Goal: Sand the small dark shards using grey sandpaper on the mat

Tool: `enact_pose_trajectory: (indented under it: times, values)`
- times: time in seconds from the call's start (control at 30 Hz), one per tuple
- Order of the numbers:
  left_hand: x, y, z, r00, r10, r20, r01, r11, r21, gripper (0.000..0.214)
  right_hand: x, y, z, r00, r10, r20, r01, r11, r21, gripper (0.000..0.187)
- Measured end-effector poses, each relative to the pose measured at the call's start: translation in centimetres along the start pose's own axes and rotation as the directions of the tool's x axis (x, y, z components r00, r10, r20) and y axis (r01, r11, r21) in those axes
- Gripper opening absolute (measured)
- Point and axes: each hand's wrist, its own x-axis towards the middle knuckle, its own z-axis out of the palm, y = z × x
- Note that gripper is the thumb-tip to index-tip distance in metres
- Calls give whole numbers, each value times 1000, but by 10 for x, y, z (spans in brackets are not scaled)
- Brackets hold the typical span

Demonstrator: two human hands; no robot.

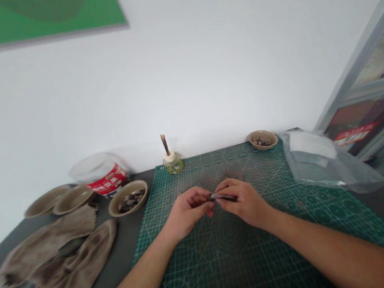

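On the dark worktop (119, 240) lies a green cutting mat (243, 265). A bowl of small stones (114, 210) stands just left of it. Over the mat, the left hand (187, 211) and right hand (242, 202) are closed, and together they pinch one small flat dark piece (222, 197).

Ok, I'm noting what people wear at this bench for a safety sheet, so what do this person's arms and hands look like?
Both arms are bare: no sleeve shows on the left forearm or the right forearm. The left hand and right hand wear no gloves, and no watch or band is visible. Rings can't be ruled out, as some fingers are hidden.
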Motion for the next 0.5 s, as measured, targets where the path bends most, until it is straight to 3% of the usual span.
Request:
enact_pose_trajectory:
  times: [0.27, 0.5]
  values:
    - [-3, 5, 0, 1000, 12, -1, -12, 1000, 0, 21, -3, -3, 0, 999, 17, 34, -19, 999, 50, 17]
    - [-5, 5, 0, 1000, 4, 12, -4, 1000, 16, 20, -3, -3, -1, 999, -44, 27, 44, 999, -24, 18]
